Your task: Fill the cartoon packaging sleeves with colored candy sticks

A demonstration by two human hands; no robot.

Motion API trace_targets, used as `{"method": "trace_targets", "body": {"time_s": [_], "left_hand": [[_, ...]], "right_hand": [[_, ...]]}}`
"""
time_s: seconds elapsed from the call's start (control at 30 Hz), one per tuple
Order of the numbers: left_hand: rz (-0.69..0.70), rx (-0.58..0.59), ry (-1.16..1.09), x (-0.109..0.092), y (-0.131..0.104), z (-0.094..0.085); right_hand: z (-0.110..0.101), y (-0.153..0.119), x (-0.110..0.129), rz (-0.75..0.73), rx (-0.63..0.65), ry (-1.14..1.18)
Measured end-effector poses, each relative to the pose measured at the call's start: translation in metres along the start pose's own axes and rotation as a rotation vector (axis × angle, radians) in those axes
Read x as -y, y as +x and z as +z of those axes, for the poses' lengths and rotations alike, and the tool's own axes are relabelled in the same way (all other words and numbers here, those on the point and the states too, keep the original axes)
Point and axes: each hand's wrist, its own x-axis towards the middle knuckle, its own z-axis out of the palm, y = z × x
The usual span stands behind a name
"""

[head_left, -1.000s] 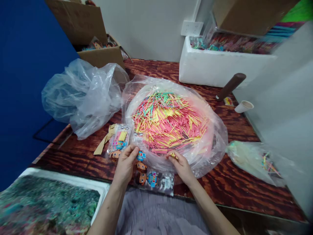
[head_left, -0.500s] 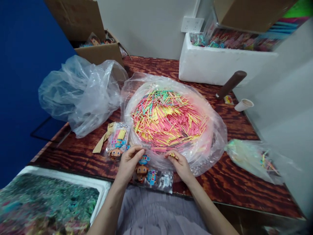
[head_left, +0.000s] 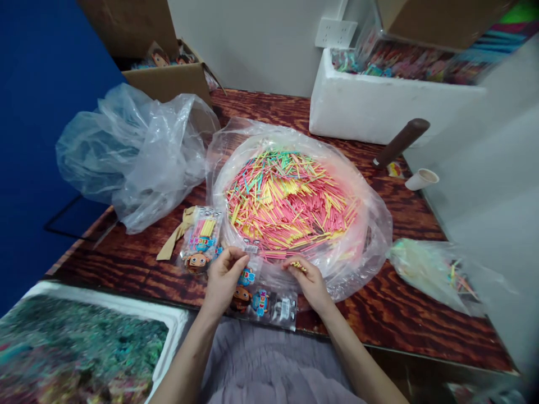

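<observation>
My left hand [head_left: 225, 276] is closed, thumb against fingers, at the edge of a small clear printed bag [head_left: 247, 276], whose top with a barcode stands just beyond the fingertips. My right hand [head_left: 309, 280] is curled around several thin yellow sticks [head_left: 298, 266], their ends showing by the fingers. Just beyond both hands, a heap of pink, yellow and green sticks [head_left: 290, 202] fills a wide clear plastic bag [head_left: 379, 224] with its mouth spread. Another flat printed packet [head_left: 273, 308] lies at the table edge below. Left of my left hand, a filled packet [head_left: 202, 241] holds pink and yellow sticks.
A crumpled plastic bag [head_left: 143, 157] and a cardboard box [head_left: 168, 81] stand at left. White foam boxes sit at back right [head_left: 379, 106] and lower left [head_left: 179, 322]. A brown tube [head_left: 402, 143], paper cup [head_left: 421, 179] and tied bag [head_left: 433, 275] are on the right.
The barcoded top of the small bag now shows above my left fingertips. Both hands keep nearly the same place, and the view has shifted slightly.
</observation>
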Motion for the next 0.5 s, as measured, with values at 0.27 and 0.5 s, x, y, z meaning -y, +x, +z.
{"method": "trace_targets", "body": {"time_s": [0.27,0.5], "left_hand": [[0.059,-0.073,0.108,-0.0004,0.0022,-0.0027],[-0.031,-0.127,-0.083,0.0001,-0.0027,0.0008]], "right_hand": [[0.0004,-0.0011,-0.0015,0.004,-0.009,0.015],[-0.0004,-0.0011,-0.0027,0.002,-0.015,0.015]]}}
